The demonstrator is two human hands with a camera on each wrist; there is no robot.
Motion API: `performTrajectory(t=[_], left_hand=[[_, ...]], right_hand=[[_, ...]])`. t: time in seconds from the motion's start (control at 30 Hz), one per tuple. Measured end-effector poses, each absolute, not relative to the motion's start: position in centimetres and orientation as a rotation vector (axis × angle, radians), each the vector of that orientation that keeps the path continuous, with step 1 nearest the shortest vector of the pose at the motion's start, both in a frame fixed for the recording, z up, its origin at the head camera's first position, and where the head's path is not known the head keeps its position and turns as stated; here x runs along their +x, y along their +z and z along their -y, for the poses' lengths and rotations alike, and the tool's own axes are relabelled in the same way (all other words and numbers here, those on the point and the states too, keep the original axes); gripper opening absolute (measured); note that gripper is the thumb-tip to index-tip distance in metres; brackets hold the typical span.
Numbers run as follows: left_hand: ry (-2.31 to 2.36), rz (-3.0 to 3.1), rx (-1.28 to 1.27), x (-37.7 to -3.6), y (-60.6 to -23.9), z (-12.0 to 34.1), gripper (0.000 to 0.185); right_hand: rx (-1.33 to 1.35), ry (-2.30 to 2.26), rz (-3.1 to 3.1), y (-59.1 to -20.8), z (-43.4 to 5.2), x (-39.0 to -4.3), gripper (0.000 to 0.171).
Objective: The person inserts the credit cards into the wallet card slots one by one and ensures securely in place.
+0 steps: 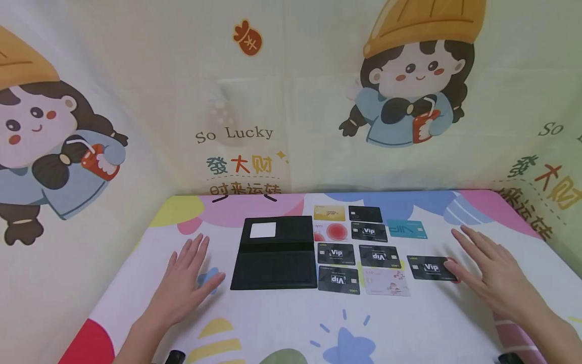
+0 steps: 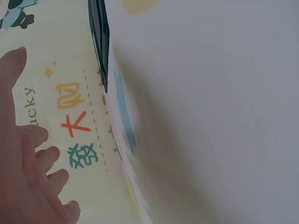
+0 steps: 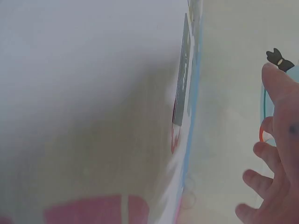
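Note:
A black wallet (image 1: pixel 275 253) lies open on the table, with a white card (image 1: pixel 262 230) in its upper half. To its right several cards lie in rows: black VIP cards (image 1: pixel 336 254), a gold card (image 1: pixel 329 213), a red-and-white card (image 1: pixel 330 232), a teal card (image 1: pixel 406 228) and a pale floral card (image 1: pixel 386 281). My left hand (image 1: pixel 187 275) rests flat and open left of the wallet. My right hand (image 1: pixel 488 270) lies flat and open, its thumb beside a black VIP card (image 1: pixel 430 268). The wrist views show my left hand (image 2: pixel 32 158), the wallet's edge (image 2: pixel 99 32) and my right hand (image 3: pixel 275 154).
The table (image 1: pixel 291 323) wears a white cloth with coloured shapes. Cartoon-printed fabric walls (image 1: pixel 254 101) close in the back and both sides. The front strip of the table holds nothing but the hands.

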State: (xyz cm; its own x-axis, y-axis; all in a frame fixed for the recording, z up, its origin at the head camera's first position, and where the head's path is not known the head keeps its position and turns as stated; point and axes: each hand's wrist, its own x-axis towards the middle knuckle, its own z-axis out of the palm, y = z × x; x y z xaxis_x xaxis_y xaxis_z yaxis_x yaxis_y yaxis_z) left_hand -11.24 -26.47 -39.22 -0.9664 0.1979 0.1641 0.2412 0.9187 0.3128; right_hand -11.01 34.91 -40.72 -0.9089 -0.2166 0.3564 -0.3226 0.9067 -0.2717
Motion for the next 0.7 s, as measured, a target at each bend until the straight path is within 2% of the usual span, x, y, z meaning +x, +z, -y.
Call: performTrajectory(t=[0.33,0.7], left_hand=[[-0.598,2.925,-0.347,-12.2,-39.5,24.8,0.092],[-0.756,2.939,-0.337,-13.4,-39.8,22.4,0.091]], right_hand=[[0.372,0.530,2.803,-41.0,-34.5,-11.3,0.086],[0.377,0.618,2.837,-41.5,-34.6,-11.5,0.074]])
